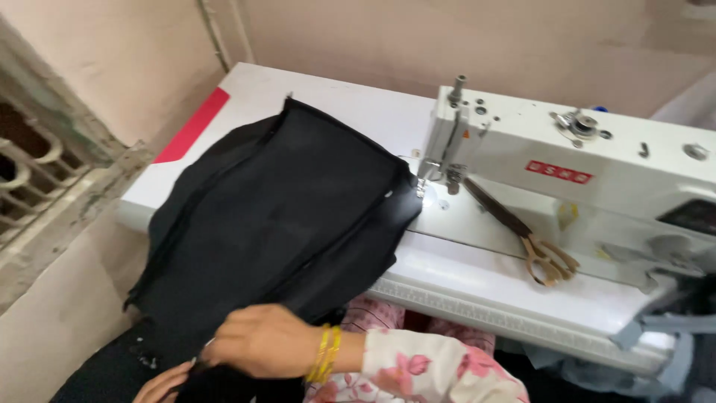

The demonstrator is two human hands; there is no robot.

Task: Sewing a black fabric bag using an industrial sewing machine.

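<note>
Black soft fabric (276,224) lies spread over the white sewing table (477,287), filling the left and centre of the head view, and its far corner reaches under the needle of the white sewing machine (567,172). At the lower centre the right hand (261,342), with gold bangles (326,353) on the wrist, has its fingers closed on the near edge of the fabric. The left hand (160,384) touches the same edge at the bottom; I cannot tell its grip. Brown-handled scissors (526,239) lie on the machine bed, right of centre.
</note>
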